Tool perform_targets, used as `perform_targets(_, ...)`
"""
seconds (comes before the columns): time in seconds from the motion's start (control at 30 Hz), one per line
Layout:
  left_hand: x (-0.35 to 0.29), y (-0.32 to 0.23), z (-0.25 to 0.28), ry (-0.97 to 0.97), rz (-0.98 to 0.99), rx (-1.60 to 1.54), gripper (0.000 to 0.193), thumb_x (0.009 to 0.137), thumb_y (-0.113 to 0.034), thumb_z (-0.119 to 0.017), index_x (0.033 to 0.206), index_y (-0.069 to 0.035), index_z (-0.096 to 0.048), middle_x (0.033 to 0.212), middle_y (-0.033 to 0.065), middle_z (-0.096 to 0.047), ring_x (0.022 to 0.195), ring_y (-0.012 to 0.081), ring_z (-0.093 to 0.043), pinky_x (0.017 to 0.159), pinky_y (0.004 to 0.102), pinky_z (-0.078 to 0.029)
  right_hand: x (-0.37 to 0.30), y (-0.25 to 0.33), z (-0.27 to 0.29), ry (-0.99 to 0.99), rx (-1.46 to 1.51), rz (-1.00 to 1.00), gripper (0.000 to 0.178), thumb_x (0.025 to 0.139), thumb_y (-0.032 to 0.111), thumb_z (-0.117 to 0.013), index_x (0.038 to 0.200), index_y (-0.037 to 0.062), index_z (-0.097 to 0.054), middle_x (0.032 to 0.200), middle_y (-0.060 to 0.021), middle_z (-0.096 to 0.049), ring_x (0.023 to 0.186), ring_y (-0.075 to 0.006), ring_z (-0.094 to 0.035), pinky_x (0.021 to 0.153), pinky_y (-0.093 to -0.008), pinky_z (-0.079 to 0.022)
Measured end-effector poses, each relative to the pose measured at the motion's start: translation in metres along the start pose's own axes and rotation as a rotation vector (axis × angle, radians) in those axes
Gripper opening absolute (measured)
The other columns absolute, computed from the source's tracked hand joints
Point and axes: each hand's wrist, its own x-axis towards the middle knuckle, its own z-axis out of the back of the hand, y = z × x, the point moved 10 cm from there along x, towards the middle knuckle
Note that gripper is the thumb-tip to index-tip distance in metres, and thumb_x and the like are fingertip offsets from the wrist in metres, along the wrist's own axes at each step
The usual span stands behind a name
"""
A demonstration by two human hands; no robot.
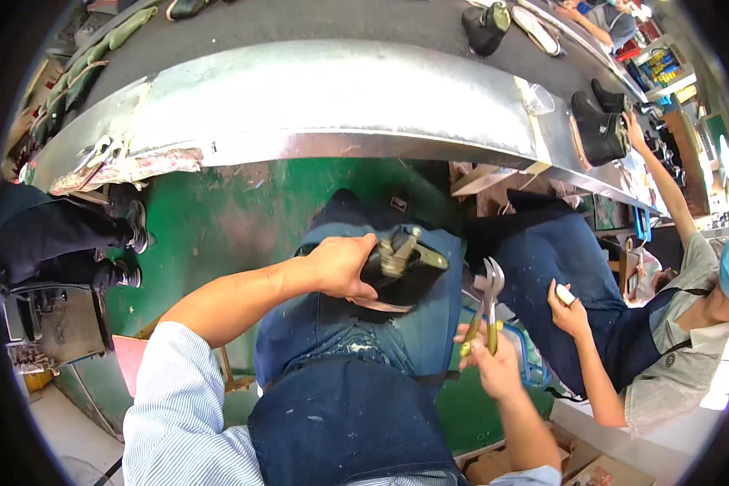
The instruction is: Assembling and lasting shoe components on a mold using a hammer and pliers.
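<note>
A black boot (419,283) rests over my lap, tilted, with a pale greenish lining or lacing showing at its opening. My left hand (342,266) grips it from the left side, thumb and fingers wrapped around it. Pincers with yellow-green handles (488,290) stand up from my right hand (494,366), whose fingers close around the handles. Their metal jaws point away from me, to the right of the boot and apart from it. Under the boot lies my dark blue apron (340,421), spotted with pale marks.
A metal-edged conveyor (324,97) crosses in front, carrying black boots (486,28) and a light sole (536,31). Close on my right sits a co-worker (664,348), one hand on a boot (598,138). Another person's legs (65,235) are at left. A blue basket (535,364) stands beside my right hand.
</note>
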Motion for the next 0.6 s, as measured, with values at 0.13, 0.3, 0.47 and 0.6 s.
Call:
perform_targets(0.13,0.004,0.004,-0.021,-0.024,0.047,-1.036,0.072,0.078,-0.039,-0.080,0.130,0.001,-0.048,0.116,0.0151,-0.065,0.106,0.0235,-0.063,0.093,0.0366,-0.049,-0.012,-0.036,0.004,-0.097,0.045,0.050,0.040,0.098,0.020,-0.057,0.127,-0.0069,-0.051,0.108,-0.0147,-0.064,0.074,-0.0123,-0.060,0.063,-0.0251,-0.051)
perform_targets(0.3,0.007,-0.022,-0.147,0.285,0.451,-2.268,0.055,0.092,-0.053,-0.059,0.117,-0.004,-0.065,0.109,0.0110,-0.070,0.091,0.0212,-0.069,0.083,0.0375,-0.055,-0.012,-0.072,-0.010,-0.001,0.010,-0.093,0.033,0.097,0.017,-0.056,0.122,-0.0054,-0.055,0.097,-0.0123,-0.066,0.067,-0.0108,-0.056,0.061,-0.0241,-0.047)
perform_targets(0.47,-0.008,-0.004,-0.165,-0.059,0.395,-1.885,0.065,0.093,-0.062,-0.050,0.111,-0.001,-0.064,0.107,0.0125,-0.069,0.095,0.0206,-0.065,0.087,0.0360,-0.052,-0.013,-0.068,-0.008,0.102,-0.584,-0.147,0.036,0.093,0.013,-0.059,0.124,-0.0043,-0.055,0.097,-0.0182,-0.067,0.081,-0.0243,-0.066,0.077,-0.0334,-0.053)
perform_targets(0.6,-0.025,-0.009,-0.132,-0.221,0.167,-1.115,0.131,0.066,-0.031,-0.086,0.149,0.007,0.008,0.153,0.0292,-0.020,0.144,0.0341,-0.022,0.118,0.0361,-0.020,0.002,-0.022,-0.027,0.183,-0.945,0.222,0.046,0.088,0.009,-0.061,0.129,-0.0079,-0.050,0.120,-0.0289,-0.059,0.113,-0.0419,-0.057,0.100,-0.0422,-0.045)
